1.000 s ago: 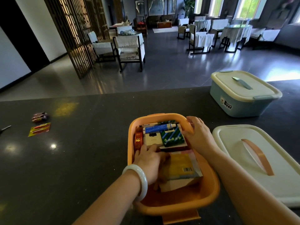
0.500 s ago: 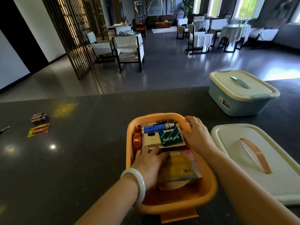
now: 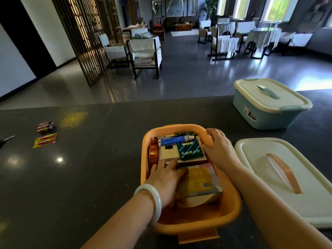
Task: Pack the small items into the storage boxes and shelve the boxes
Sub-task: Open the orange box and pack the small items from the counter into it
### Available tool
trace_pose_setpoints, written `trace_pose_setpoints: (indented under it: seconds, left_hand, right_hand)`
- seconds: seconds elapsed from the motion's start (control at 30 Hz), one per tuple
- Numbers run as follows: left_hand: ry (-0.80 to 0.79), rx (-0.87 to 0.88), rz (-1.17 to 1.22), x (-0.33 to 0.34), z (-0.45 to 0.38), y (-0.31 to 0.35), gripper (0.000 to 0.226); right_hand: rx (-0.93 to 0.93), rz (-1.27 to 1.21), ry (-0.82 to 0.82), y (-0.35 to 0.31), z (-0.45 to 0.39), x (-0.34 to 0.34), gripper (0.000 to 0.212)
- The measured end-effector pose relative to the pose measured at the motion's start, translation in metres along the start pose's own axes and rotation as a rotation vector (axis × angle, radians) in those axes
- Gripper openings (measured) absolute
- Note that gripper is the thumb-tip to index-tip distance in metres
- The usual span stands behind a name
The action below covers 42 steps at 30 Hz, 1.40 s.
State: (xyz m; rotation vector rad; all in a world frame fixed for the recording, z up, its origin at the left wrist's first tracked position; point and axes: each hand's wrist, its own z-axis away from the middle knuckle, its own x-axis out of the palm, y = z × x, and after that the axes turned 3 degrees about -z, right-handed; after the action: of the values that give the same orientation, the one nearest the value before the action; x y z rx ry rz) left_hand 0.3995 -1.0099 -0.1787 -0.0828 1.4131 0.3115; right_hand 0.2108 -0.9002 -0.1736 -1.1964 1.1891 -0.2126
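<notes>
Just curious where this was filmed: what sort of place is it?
Probably a restaurant or tea-house dining hall. Beyond the dark counter stand cloth-draped tables with covered chairs, and a wooden lattice screen divides the room. The person is packing an orange storage box at the counter.

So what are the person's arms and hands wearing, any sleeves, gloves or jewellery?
Both forearms are bare, with no sleeves in view and no gloves. The left hand has a smooth, pale whitish-green bangle round its wrist. The right hand shows no jewellery, and no rings are visible.

Open orange storage box (image 3: 231, 203) packed with small boxes (image 3: 190, 151), its cream lid (image 3: 305, 200) beside, blue box (image 3: 265, 115) lidded
</notes>
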Motion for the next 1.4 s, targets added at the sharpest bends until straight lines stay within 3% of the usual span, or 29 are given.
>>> trace_pose_setpoints:
  seconds: [0.27, 0.43, 0.57, 0.73, 0.9, 1.2, 1.4]
  left_hand:
    - [0.003, 0.012, 0.041, -0.007, 0.003, 0.005, 0.074]
    - [0.27, 0.008, 0.187, -0.022, 0.009, -0.004, 0.052]
    - [0.423, -0.046, 0.088, -0.04, 0.014, -0.032, 0.043]
    - [0.367, -0.221, -0.086, -0.061, 0.031, -0.086, 0.042]
    - [0.192, -0.429, -0.237, -0.068, 0.061, -0.152, 0.049]
    - [0.014, -0.703, -0.253, -0.062, 0.14, -0.289, 0.05]
    - [0.03, -0.801, -0.214, -0.06, 0.182, -0.384, 0.048]
  right_hand:
    - [-0.03, 0.052, -0.005, 0.0, -0.002, 0.001, 0.05]
    - [-0.09, 0.275, -0.016, -0.01, -0.004, 0.005, 0.049]
    - [-0.196, 0.4, -0.05, -0.038, -0.009, 0.019, 0.048]
    - [-0.359, 0.541, -0.218, -0.094, -0.022, 0.058, 0.05]
    - [-0.476, 0.561, -0.373, -0.149, -0.034, 0.121, 0.053]
    - [-0.608, 0.635, -0.639, -0.25, -0.039, 0.265, 0.06]
    - [-0.598, 0.597, -0.71, -0.303, -0.048, 0.357, 0.061]
